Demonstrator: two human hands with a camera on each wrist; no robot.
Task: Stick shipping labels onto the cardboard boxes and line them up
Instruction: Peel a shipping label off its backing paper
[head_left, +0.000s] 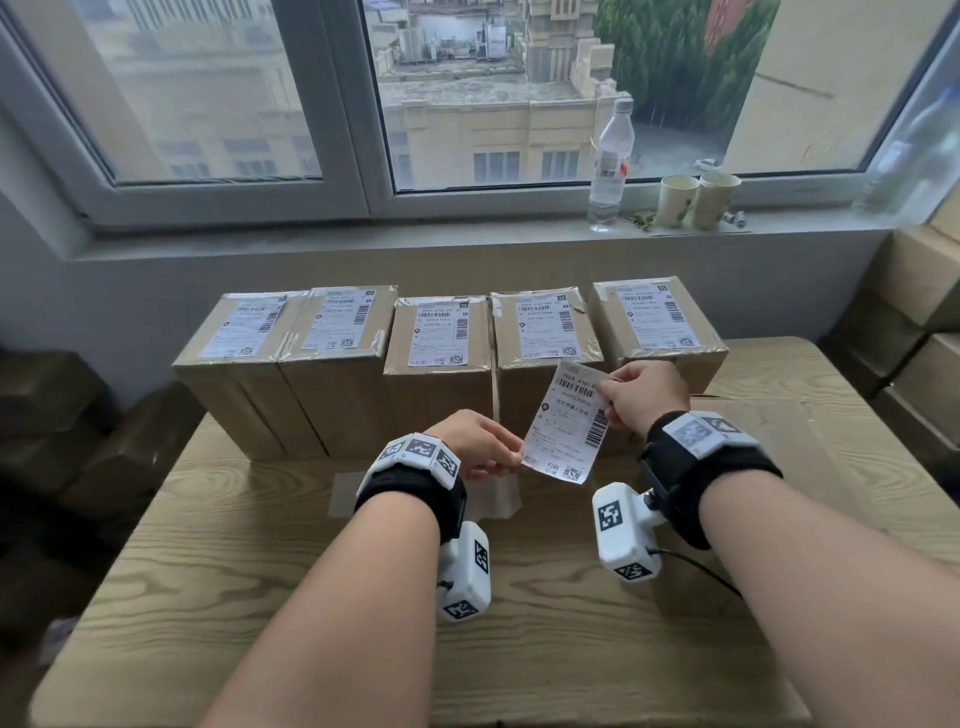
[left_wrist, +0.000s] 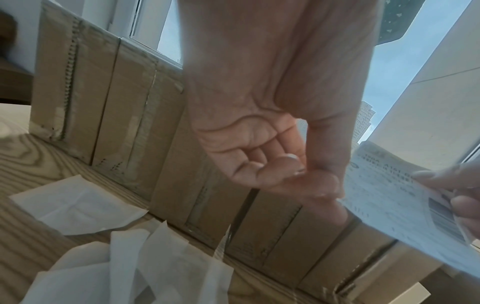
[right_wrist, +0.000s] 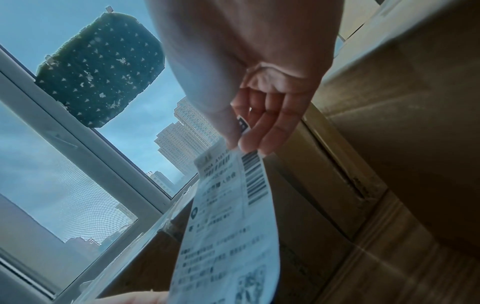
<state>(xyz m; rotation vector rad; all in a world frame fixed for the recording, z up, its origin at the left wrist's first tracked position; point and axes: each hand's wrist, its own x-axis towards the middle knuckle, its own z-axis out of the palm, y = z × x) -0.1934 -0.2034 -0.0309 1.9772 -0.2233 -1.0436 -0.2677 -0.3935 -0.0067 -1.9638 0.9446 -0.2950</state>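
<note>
White shipping label (head_left: 565, 422), printed side up, sits in the air between our two hands, over the wooden table (head_left: 260, 597) and just in front of the row of cardboard boxes (head_left: 439, 358). Our right hand (head_left: 644, 392) pinches its upper right edge by the barcode, thumb on the top side, fingers curled under; the right wrist view shows the thumb and forefinger pressed together on the paper (right_wrist: 228, 216). Our left hand (head_left: 470, 444) pinches the lower left corner; in the left wrist view (left_wrist: 259, 144) the thumb and forefinger tips meet on the label edge (left_wrist: 405, 205), and the other fingers curl loosely into the palm. The label hangs tilted, its top end higher and further from us.

We count five boxes standing side by side along the far edge of the table, below the window sill (head_left: 467, 234), touching or nearly touching. Each has a label stuck on its top face. The held label is in front of the fourth box from the left (head_left: 545, 332), not touching it as far as we can tell.

Translucent backing papers (left_wrist: 85, 207) lie loose on the table by the left hand, several overlapping. More cardboard (head_left: 769, 421) lies flat on the table under our right arm. On the sill stand a clear plastic bottle (head_left: 612, 166) and two paper cups (head_left: 696, 200) side by side. Brown boxes are stacked at the right wall (head_left: 919, 332).
</note>
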